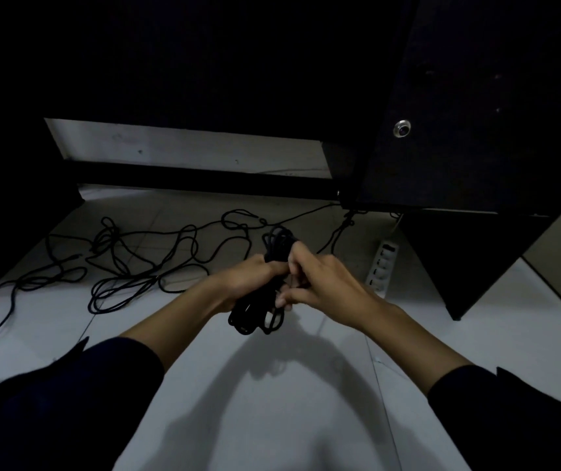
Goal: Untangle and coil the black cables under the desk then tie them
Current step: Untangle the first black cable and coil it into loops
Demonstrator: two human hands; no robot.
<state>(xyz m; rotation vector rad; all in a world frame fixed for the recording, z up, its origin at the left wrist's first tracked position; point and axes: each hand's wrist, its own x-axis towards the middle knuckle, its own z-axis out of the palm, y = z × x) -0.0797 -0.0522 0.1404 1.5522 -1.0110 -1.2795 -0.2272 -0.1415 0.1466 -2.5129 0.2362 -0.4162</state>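
Note:
A bundle of coiled black cable hangs in the air above the white tiled floor, its loops sticking out above and below my fist. My left hand grips the bundle around its middle. My right hand is pressed against it from the right, with fingers and thumb pinching the cable at the bundle's waist. Loose black cables lie tangled in long loops on the floor to the left, under the desk. One thin strand runs from the tangle toward the desk's right side.
A white power strip lies on the floor right of my hands. A dark desk panel with a metal fitting rises at the upper right. A black crossbar spans the back. A dark block stands at the far left.

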